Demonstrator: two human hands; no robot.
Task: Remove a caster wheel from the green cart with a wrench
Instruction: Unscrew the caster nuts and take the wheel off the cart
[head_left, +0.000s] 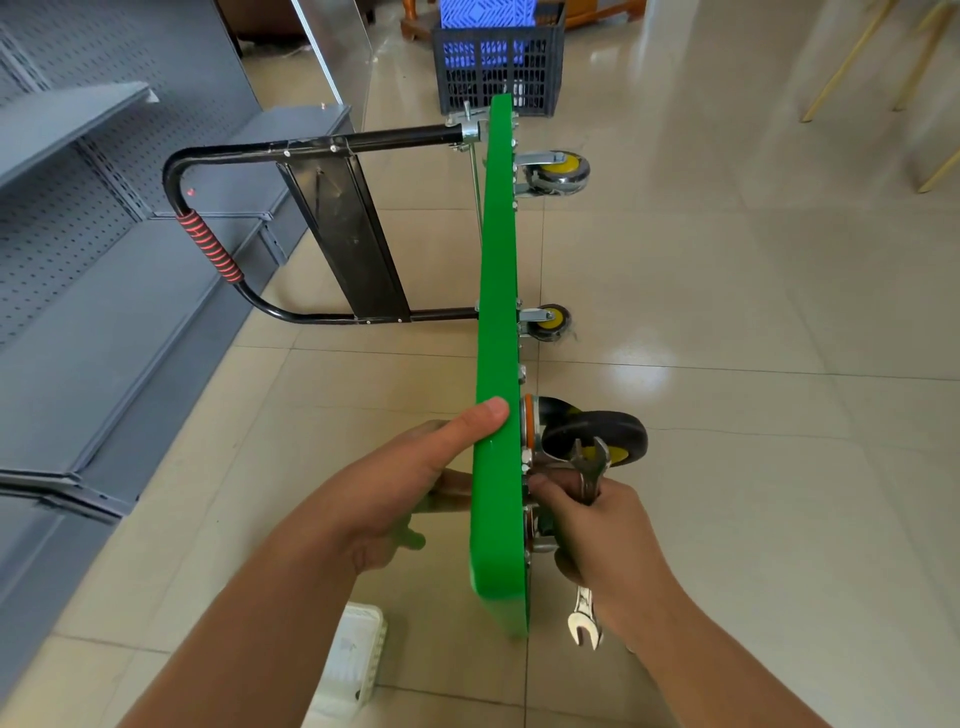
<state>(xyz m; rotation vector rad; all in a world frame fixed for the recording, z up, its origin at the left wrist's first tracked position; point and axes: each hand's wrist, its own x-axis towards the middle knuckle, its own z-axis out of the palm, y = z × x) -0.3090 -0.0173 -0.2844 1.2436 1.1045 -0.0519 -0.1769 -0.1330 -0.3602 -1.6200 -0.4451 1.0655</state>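
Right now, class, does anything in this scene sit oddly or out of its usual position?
Yes: the green platform cart stands tipped on its edge, its casters sticking out sideways. The left hand steadies it; the right hand holds a silver open-ended wrench.

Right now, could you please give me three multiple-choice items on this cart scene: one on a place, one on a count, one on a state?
1. Where does the dark crate stand?
A. Beyond the cart's far end
B. On the grey shelving
C. Beside the white tray

2. How many caster wheels with yellow hubs show?
A. One
B. Three
C. Five

3. How does the green cart lie?
A. Flat on its wheels
B. On its side edge
C. Hung from the ceiling

Answers: 1 A, the crate sits on the floor past the deck's far end. 2 B, three show along the underside, such as the nearest. 3 B, its wheels point sideways.
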